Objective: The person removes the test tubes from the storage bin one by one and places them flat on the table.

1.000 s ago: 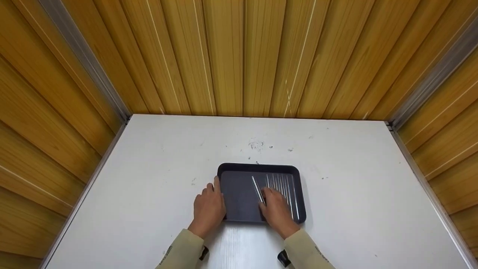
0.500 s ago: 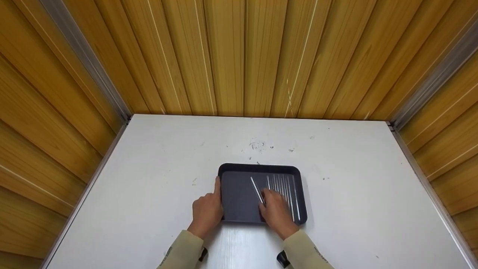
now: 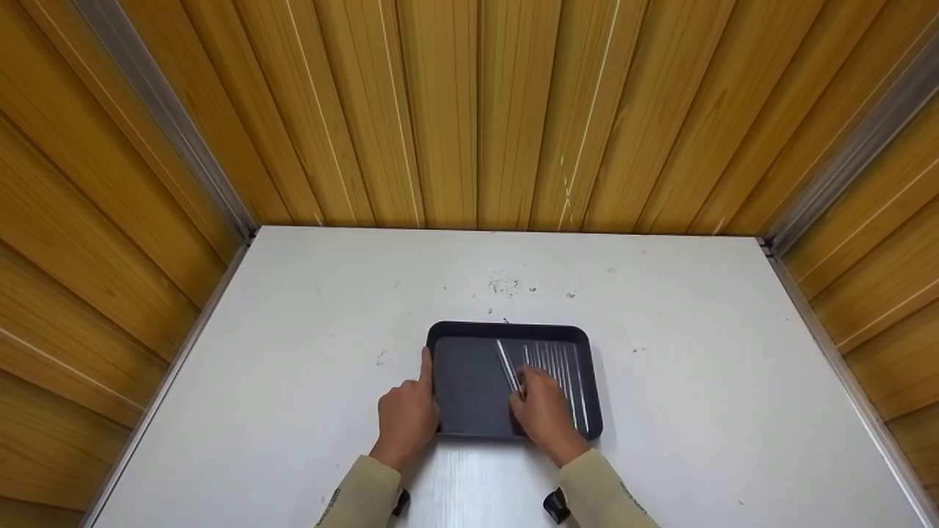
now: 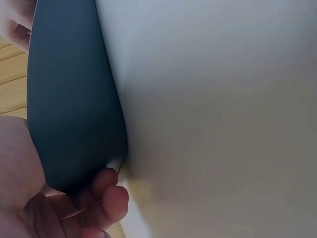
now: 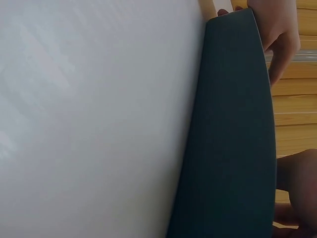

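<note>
The near end of a thin shiny stick point(image 3: 508, 367) is hidden by the right hand point(image 3: 544, 411); whether just one is pinched in its clamped fingers cannot be told. It is held over the dark tray point(image 3: 469, 389), its far tip pointed at eleven o'clock. More sticks point(image 3: 555, 363), at the tray's three o'clock side, are partly covered. From the head, the left hand point(image 3: 407, 418) is seen at nine o'clock, one finger laid straight along the rim. Only by the left wrist view are its bent fingertips point(image 4: 115, 201) shown, clamped on the tray's end. From both wrists, the sticks are blocked by the tray's wall.
</note>
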Action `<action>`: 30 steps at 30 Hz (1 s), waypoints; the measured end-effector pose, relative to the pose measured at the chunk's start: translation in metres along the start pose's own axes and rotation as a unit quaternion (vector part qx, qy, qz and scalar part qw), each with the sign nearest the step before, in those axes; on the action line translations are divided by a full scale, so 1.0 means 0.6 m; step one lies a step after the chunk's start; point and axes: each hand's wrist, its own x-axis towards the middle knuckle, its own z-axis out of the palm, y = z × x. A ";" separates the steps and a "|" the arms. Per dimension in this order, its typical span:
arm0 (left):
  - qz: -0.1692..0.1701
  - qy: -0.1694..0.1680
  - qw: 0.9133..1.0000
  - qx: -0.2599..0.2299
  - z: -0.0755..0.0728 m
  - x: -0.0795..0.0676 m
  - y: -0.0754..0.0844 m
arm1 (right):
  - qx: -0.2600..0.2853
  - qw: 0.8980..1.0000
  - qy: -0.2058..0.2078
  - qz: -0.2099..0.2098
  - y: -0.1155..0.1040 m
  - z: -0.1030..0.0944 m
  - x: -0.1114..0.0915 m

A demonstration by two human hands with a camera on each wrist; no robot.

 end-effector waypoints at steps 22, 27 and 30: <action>-0.021 0.007 1.000 -0.001 0.004 0.002 0.006 | 0.024 0.999 0.022 0.033 -0.007 -0.050 0.011; -0.036 0.002 0.999 -0.008 0.000 0.008 0.003 | 0.030 0.998 0.025 0.051 -0.008 -0.068 0.017; -0.033 0.000 0.999 -0.014 -0.003 0.013 0.002 | 0.030 0.997 0.028 0.062 -0.005 -0.077 0.020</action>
